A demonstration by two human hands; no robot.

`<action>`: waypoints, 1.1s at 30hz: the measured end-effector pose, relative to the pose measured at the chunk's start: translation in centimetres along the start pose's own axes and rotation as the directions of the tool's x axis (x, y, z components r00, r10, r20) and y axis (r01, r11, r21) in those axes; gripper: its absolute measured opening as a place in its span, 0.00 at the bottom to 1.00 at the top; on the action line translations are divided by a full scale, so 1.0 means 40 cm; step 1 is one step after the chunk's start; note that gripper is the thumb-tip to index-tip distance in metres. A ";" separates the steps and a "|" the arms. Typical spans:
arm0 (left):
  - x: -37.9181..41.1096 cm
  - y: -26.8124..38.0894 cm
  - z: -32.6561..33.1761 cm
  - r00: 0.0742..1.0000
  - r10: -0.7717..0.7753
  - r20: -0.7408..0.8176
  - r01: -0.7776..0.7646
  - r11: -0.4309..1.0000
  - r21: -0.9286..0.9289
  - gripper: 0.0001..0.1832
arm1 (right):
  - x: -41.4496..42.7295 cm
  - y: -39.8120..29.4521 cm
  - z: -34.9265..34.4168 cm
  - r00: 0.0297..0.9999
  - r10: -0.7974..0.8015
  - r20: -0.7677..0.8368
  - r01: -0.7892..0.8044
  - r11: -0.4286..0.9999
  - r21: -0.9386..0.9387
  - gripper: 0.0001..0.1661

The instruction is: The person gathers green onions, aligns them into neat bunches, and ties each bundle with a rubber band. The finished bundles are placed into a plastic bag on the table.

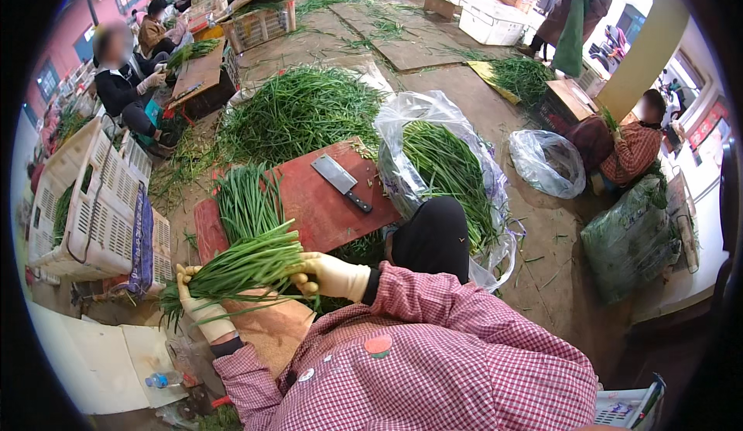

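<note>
A loose bunch of long green stalks [246,262], which look like garlic chives, lies across both my gloved hands over my lap. My left hand [203,310] cups the leafy end from below. At the stem end, the fingers of my right hand [332,275] are curled against the stalks. Just beyond, more green stalks [246,202] are laid on the left part of a worn red board [307,222]. On that board rests a cleaver [335,174], its black handle pointing toward my knee. Right of the board stands an open clear plastic bag [400,135] full of greens [444,164].
A large heap of greens [302,112] covers the floor beyond the board. White plastic crates [104,222] stand at left. Co-workers sit at left [125,83] and right [633,141], and one person stands [580,7] at the back. A stuffed bag [630,233] sits at right.
</note>
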State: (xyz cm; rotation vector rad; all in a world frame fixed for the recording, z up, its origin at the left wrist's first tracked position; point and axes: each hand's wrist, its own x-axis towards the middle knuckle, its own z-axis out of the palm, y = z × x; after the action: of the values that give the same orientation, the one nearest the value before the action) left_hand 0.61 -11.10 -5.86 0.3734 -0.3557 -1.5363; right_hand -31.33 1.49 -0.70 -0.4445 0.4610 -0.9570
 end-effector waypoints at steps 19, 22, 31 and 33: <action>-0.154 0.004 0.240 0.989 0.068 0.134 -0.089 0.984 0.153 0.22 | -0.011 -0.088 0.001 0.959 -0.249 -0.135 0.137 0.826 -0.547 0.22; -0.249 0.035 0.298 0.986 0.132 0.100 -0.149 0.971 0.186 0.23 | 0.006 -0.113 0.034 0.967 -0.245 -0.076 0.150 0.778 -0.609 0.20; -0.285 0.151 0.017 0.984 0.046 -0.174 -0.062 0.994 -0.092 0.07 | -0.006 0.004 -0.145 0.957 -0.288 0.042 0.126 0.280 -0.952 0.21; -0.286 0.152 -0.032 0.976 0.142 -0.163 -0.159 0.983 -0.093 0.12 | -0.028 0.007 -0.107 0.975 -0.222 -0.024 0.024 0.212 -0.977 0.23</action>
State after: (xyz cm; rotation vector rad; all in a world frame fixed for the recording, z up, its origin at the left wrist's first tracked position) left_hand 6.55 0.35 -4.17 0.3725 -0.1746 -1.3619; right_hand -34.06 1.94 -4.15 -1.6370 1.2285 -0.7315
